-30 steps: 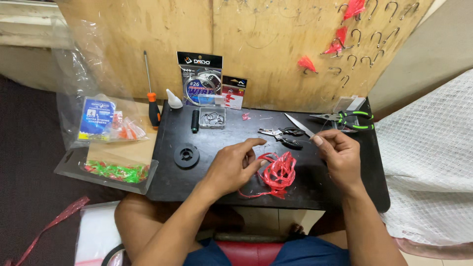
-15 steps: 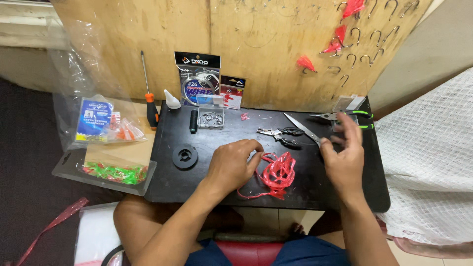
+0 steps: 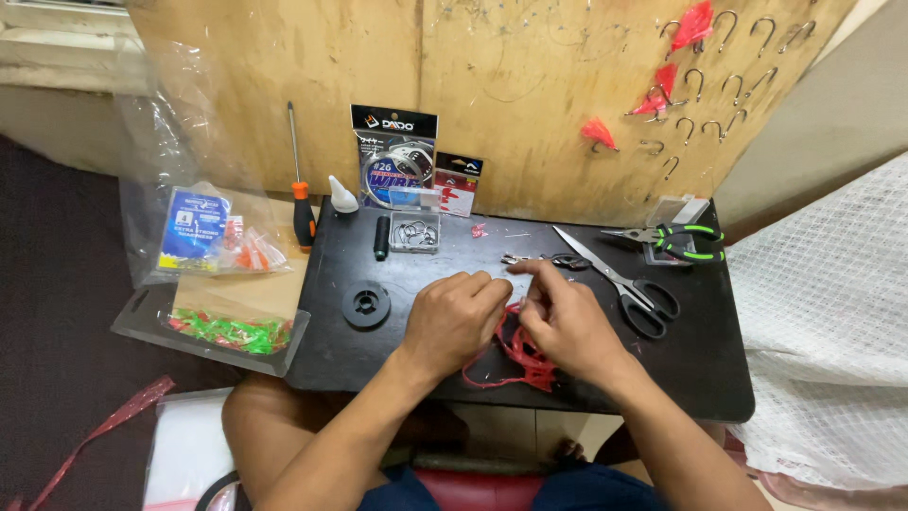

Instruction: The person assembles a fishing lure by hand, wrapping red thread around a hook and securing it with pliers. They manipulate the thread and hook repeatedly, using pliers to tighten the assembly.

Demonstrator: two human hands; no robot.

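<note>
Both hands meet over a tangle of red cord (image 3: 518, 352) near the front middle of the black board (image 3: 700, 378). The left hand (image 3: 454, 320) is curled, fingers bent inward with the tips drawn close together at the cord's upper edge — it looks to pinch a strand, though the contact itself is hidden. The right hand (image 3: 566, 322) lies on top of the cord, thumb and forefinger closed to a point up near the left fingertips; whether a strand runs between them is too small to tell. Most of the cord shows below and between the two hands, with a loop trailing toward the board's front edge.

Just right of the right hand lie black scissors (image 3: 624, 289), blades pointing up and left. Farther back on the right are green-and-black pliers (image 3: 676, 238).

At the board's back edge, leaning on the plywood wall (image 3: 284, 85), stands a black package (image 3: 395, 156) with a round window showing coiled wire, and beside it a smaller black-and-red card (image 3: 459, 183). In front of them sits a small clear box (image 3: 414, 232) of metal bits, and nearer the left edge a black spool (image 3: 366, 305).

Off the board to the left — a clear bag holding a blue label (image 3: 194, 225) and orange pieces, and below it a clear tray (image 3: 213, 326) with green and red bits. An orange-handled screwdriver (image 3: 301, 194) leans on the wall. Hooks (image 3: 724, 80), some with red tufts, hang upper right.
</note>
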